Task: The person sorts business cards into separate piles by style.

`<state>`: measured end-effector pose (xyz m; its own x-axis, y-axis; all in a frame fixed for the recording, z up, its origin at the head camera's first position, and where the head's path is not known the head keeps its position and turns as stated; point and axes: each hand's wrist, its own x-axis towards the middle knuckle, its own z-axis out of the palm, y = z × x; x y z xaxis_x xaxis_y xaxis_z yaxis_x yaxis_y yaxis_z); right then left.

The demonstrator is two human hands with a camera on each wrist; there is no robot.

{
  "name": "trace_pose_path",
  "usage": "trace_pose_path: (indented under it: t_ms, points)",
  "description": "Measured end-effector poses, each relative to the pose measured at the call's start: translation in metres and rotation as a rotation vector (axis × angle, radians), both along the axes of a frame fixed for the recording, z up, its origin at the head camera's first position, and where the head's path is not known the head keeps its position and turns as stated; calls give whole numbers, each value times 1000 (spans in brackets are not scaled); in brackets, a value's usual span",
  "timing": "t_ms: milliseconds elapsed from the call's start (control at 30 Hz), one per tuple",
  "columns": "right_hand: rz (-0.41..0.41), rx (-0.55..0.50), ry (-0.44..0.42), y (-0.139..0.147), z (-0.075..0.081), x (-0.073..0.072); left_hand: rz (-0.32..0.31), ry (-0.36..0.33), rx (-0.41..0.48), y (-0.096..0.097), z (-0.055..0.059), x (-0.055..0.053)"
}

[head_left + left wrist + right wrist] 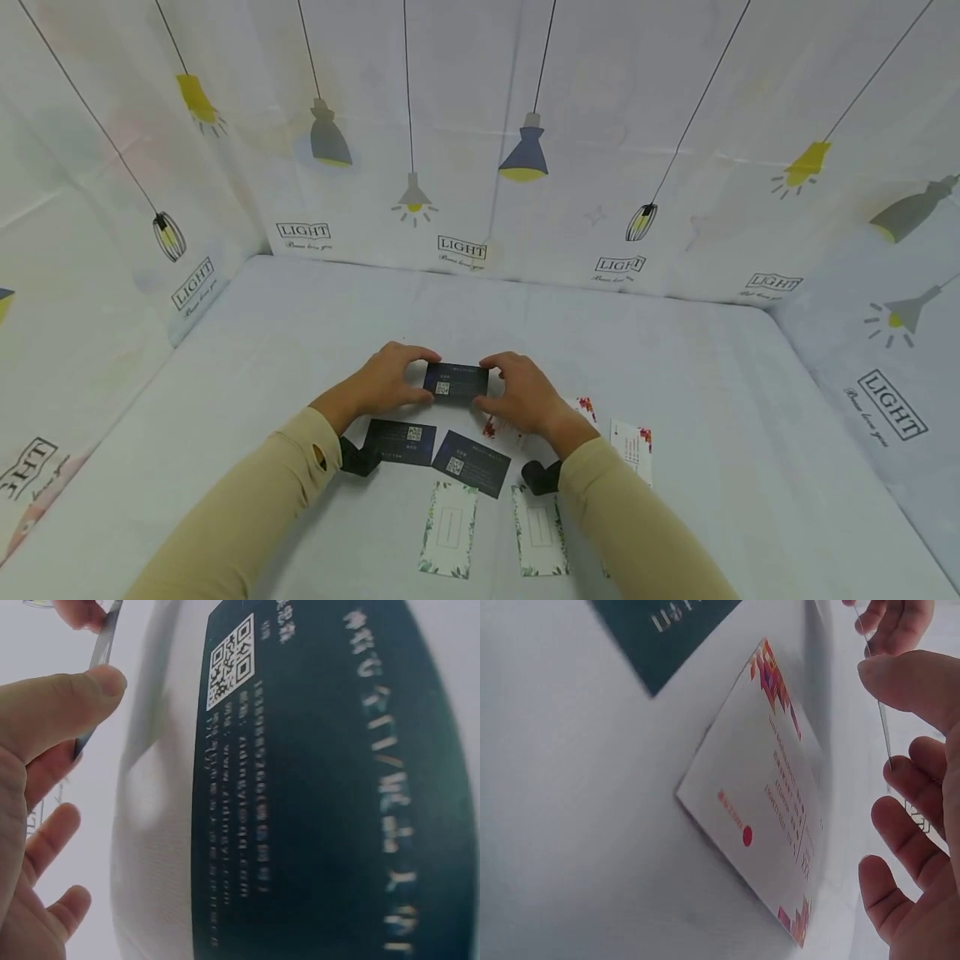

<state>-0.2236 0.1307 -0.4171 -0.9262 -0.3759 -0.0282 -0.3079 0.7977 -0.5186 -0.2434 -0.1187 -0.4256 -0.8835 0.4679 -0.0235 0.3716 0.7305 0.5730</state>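
Observation:
A dark business card (459,380) with a QR code is held up between both hands. My left hand (386,380) pinches its left end between thumb and fingers. At the right end, my right hand (522,393) does the same. The wrist views show this card nearly edge-on, raised above the cloth. Below it lie two more dark cards, a left one (402,442) and a tilted right one (472,463). A white card (754,802) with red and orange corners lies under my right hand, partly hidden by it in the head view.
Two white leaf-bordered cards, one left (448,530) and one right (540,532), lie nearer the front. Another red-cornered card (632,448) is beside the right forearm. White cloth (712,400) covers the table, with lamp-printed curtains (450,100) behind and at both sides.

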Motion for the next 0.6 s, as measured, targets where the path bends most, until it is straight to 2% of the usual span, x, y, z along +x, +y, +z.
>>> trace_pose_path:
  t_ms: [233,400,600]
  points:
    - [-41,14,5,5,1,-5,-5,9,31,1,6,-7]
    - [-37,15,32,9,4,-10,-20,19,48,2,11,-13]
    - [-36,13,38,12,5,-14,-22,28,24,3,15,-19]
